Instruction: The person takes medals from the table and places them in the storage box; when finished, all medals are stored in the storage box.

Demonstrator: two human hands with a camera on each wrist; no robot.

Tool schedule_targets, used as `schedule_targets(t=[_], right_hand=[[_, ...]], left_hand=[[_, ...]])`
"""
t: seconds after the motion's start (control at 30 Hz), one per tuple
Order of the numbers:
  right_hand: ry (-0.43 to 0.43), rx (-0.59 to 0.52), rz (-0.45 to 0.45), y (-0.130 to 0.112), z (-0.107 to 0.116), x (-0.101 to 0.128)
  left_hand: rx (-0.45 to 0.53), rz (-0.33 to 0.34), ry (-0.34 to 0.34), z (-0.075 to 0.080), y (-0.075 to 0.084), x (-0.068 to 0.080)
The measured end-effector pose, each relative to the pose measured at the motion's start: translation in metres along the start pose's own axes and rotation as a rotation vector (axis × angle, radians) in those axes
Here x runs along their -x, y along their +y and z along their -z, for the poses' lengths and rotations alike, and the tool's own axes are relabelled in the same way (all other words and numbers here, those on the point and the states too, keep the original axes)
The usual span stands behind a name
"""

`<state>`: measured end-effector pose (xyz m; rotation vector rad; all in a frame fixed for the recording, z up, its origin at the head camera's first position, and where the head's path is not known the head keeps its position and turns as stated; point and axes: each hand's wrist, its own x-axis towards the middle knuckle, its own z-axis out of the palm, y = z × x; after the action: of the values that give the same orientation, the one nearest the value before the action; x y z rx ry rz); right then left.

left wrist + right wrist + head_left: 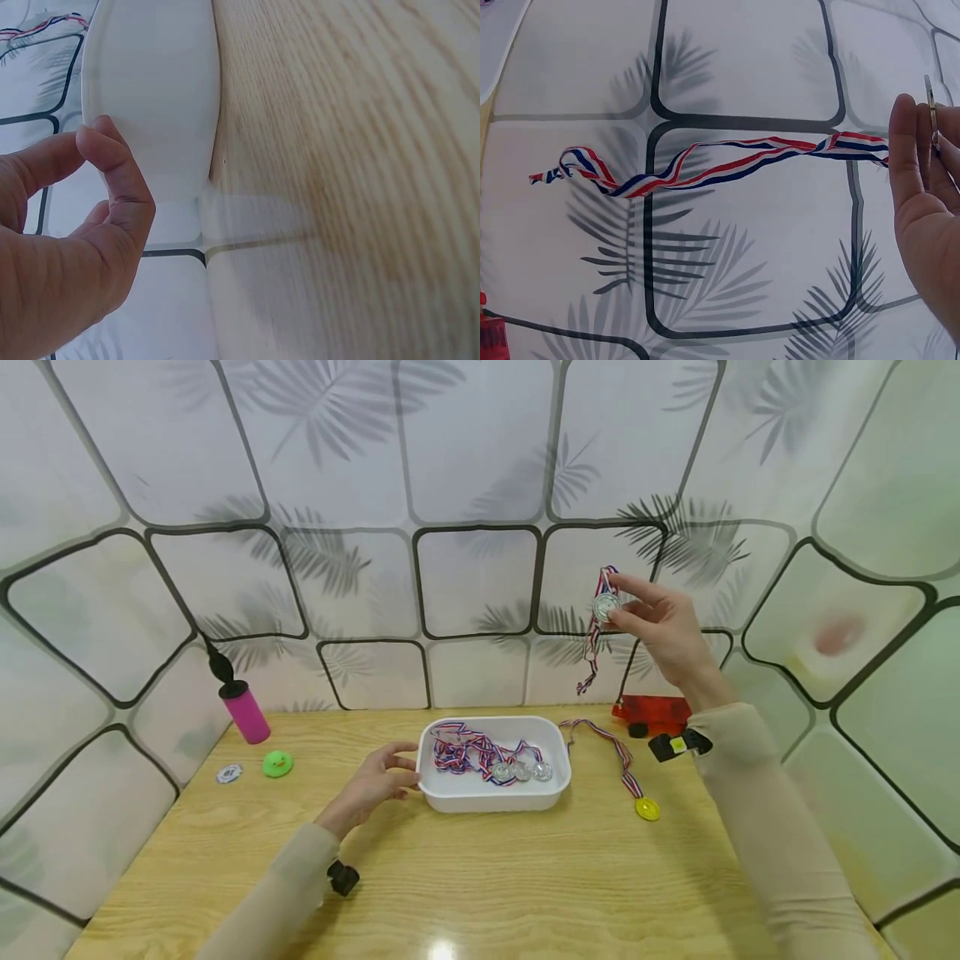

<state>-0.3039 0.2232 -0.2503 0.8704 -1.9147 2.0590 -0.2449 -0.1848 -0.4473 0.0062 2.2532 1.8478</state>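
My right hand (pixel 626 603) is raised in front of the wall and pinches a silver medal (pixel 605 607) between thumb and fingers. Its red, white and blue ribbon (pixel 592 652) hangs free below. In the right wrist view the ribbon (pixel 705 166) trails away from my hand (pixel 919 131), and the medal (pixel 932 112) shows edge-on. My left hand (pixel 390 772) rests on the table at the left end of a white tray (pixel 491 797), fingers relaxed. In the left wrist view its loosely bent fingers (pixel 112 161) lie right beside the tray's wall (pixel 154 90). Several silver medals (pixel 521 771) with tangled ribbons lie in the tray.
A gold medal (pixel 647 809) with its ribbon lies on the wooden table (pixel 525 877) right of the tray. Behind it is a red object (pixel 652 710). At the far left stand a pink pump (pixel 243 710), a green disc (pixel 277 764) and a small white chip (pixel 229 773).
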Motion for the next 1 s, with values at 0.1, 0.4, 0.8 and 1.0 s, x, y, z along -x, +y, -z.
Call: schedule_targets(t=[0.1, 0.4, 0.8, 1.0], right_hand=[[-0.005, 0.015, 0.005, 0.000, -0.006, -0.002], [-0.105, 0.008, -0.003, 0.002, -0.025, 0.000], [-0.222, 0.240, -0.180, 0.037, -0.053, 0.008], [-0.241, 0.287, -0.262, 0.054, -0.069, 0.008]], left_hand=[[-0.003, -0.001, -0.002, 0.000, 0.000, 0.000], [-0.006, 0.007, -0.005, 0.000, 0.002, 0.003], [0.012, 0.006, -0.009, 0.000, 0.000, 0.002], [0.020, 0.008, -0.007, 0.000, 0.000, 0.001]])
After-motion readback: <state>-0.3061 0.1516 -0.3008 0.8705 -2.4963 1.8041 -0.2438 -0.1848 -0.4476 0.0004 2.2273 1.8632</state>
